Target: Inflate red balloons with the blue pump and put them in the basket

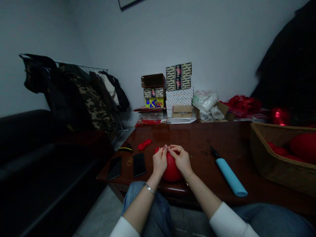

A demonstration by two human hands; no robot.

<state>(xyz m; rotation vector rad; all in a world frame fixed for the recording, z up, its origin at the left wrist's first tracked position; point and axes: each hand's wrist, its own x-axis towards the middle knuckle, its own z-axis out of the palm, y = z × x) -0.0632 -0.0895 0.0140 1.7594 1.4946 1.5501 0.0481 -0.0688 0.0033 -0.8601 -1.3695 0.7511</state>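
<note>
A red balloon sits at the near edge of the brown table, between the person's two hands and in front of the knees. The left hand lies along the balloon's left side and the right hand along its right side, with the fingertips of both almost meeting over its top. On each hand the thumb and forefinger are closed in a pinch at the balloon's upper end, and the other fingers are curled; the exact bit caught between the tips is too small to make out. Just left of the balloon lies a dark phone, with a loose tangle of yellow bands beyond it and a second phone farther left. Past these, to the balloon's far left, are a yellow-handled tool and a crumpled red bundle. To the right of the balloon a light blue pump lies at a slant, its black nozzle pointing away from the person. Well to the right of the balloon stands a wicker basket with red things inside. Far behind the balloon, stacked boxes stand against the wall.
</note>
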